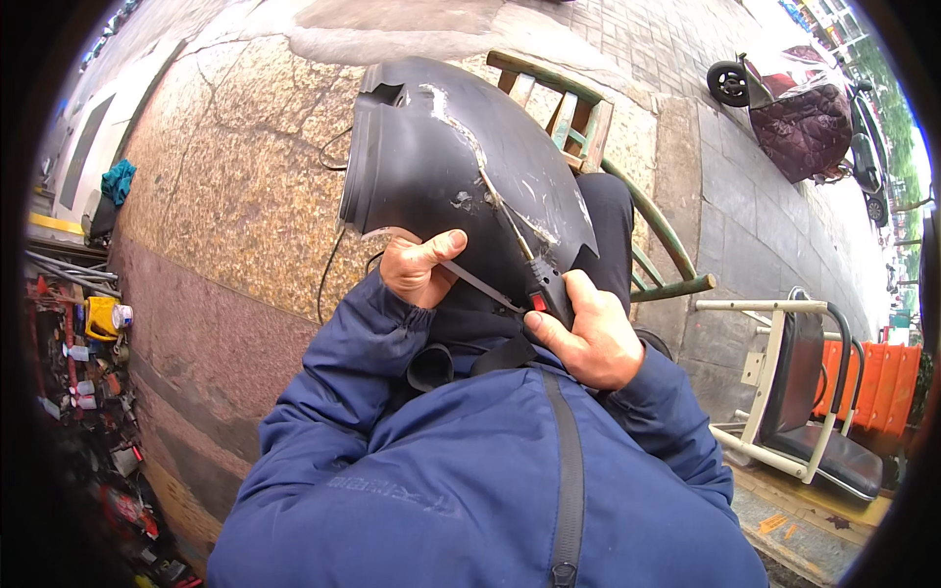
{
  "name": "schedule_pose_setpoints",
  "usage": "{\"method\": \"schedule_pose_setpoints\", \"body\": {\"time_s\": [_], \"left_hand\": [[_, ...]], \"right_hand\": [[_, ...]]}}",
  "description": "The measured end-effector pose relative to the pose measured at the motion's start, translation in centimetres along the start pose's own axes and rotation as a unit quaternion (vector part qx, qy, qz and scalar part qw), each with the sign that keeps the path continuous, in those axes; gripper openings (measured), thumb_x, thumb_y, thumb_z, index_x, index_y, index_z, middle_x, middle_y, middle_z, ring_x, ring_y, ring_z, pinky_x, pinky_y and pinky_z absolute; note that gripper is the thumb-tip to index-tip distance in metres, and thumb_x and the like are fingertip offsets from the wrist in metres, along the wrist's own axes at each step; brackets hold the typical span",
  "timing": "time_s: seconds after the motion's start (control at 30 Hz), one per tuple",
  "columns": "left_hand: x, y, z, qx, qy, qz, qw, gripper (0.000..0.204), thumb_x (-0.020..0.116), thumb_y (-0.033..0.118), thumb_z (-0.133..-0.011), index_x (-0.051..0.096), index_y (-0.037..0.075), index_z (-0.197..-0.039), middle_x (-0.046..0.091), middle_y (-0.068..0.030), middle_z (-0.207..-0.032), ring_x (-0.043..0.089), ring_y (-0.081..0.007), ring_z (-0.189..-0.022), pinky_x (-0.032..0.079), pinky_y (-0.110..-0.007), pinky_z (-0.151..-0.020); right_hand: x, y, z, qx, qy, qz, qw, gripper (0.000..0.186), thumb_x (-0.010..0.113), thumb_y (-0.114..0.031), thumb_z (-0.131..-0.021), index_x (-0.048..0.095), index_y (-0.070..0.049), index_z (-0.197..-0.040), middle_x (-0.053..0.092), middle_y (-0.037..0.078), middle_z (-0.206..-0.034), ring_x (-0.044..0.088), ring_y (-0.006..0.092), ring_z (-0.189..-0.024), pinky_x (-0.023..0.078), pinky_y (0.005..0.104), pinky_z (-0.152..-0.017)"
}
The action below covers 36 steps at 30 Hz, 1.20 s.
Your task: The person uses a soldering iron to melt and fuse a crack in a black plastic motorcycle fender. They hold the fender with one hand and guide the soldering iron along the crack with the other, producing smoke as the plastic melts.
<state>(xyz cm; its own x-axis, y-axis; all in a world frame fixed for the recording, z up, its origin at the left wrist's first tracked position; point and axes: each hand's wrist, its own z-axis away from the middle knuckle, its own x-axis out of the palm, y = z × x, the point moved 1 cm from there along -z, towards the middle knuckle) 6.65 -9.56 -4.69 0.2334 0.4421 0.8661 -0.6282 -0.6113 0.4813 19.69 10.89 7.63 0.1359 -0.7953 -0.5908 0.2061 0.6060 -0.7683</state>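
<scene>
A large curved black plastic shell (412, 157) rests over my lap, scuffed, with a whitish rough seam (453, 120) along its upper surface. My right hand (596, 338) is wrapped round the black handle of a soldering iron (549, 289) that has a red switch. Its long metal shaft slants up and left, the tip lying at the lower end of the seam; firm contact is hard to make out. Between the thumb and fingers of my left hand (420, 269), a thin pale plastic strip (478, 284) is pinched near the shell's lower edge.
Beyond the shell stands a worn wooden chair (578, 122). A metal-framed black seat (799, 392) and orange barriers (887, 387) are at right, a scooter with a quilted cover (799, 118) farther off. Cluttered tools and a yellow container (101, 318) line the left. A dark cable (326, 279) hangs beside the shell.
</scene>
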Motion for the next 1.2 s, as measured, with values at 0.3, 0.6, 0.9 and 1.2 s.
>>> {"method": "schedule_pose_setpoints", "body": {"time_s": [0.3, 0.6, 0.9, 1.2], "left_hand": [[-0.6, -0.4, -0.1, 0.014, 0.009, -0.026, 1.000, 0.035, 0.068, -0.002, -0.095, 0.065, 0.001, -0.129, 0.071, -0.0152, -0.124, 0.068, -0.0292, -0.118, 0.050, -0.047, -0.110], [0.6, -0.4, -0.1, 0.042, -0.004, -0.031, 0.999, 0.030, 0.069, -0.001, -0.095, 0.067, 0.000, -0.125, 0.072, -0.0148, -0.122, 0.068, -0.0283, -0.117, 0.050, -0.046, -0.110], [-0.3, -0.4, -0.2, 0.007, -0.012, -0.033, 0.999, 0.035, 0.068, 0.001, -0.096, 0.065, 0.002, -0.131, 0.071, -0.0143, -0.126, 0.066, -0.0284, -0.121, 0.048, -0.046, -0.113], [-0.2, -0.4, -0.3, 0.001, -0.011, -0.036, 0.999, 0.037, 0.067, 0.001, -0.096, 0.063, 0.002, -0.133, 0.069, -0.0142, -0.129, 0.065, -0.0283, -0.123, 0.047, -0.046, -0.113]], "right_hand": [[0.5, 0.6, 0.2, -0.021, 0.009, -0.011, 1.000, 0.043, 0.074, -0.028, -0.095, 0.048, 0.004, -0.105, 0.063, 0.028, -0.074, 0.065, 0.0472, -0.069, 0.050, 0.0486, -0.063], [0.3, 0.6, 0.2, 0.011, -0.006, -0.025, 1.000, 0.043, 0.074, -0.031, -0.095, 0.049, 0.003, -0.104, 0.060, 0.028, -0.078, 0.061, 0.0498, -0.074, 0.047, 0.0497, -0.067], [0.3, 0.6, 0.1, 0.002, -0.010, -0.012, 1.000, 0.043, 0.074, -0.029, -0.095, 0.047, 0.004, -0.102, 0.061, 0.029, -0.076, 0.062, 0.0499, -0.072, 0.048, 0.0501, -0.065], [0.4, 0.7, 0.1, -0.014, -0.013, -0.010, 1.000, 0.044, 0.074, -0.028, -0.095, 0.046, 0.007, -0.100, 0.062, 0.029, -0.071, 0.065, 0.0485, -0.068, 0.050, 0.0505, -0.061]]}}
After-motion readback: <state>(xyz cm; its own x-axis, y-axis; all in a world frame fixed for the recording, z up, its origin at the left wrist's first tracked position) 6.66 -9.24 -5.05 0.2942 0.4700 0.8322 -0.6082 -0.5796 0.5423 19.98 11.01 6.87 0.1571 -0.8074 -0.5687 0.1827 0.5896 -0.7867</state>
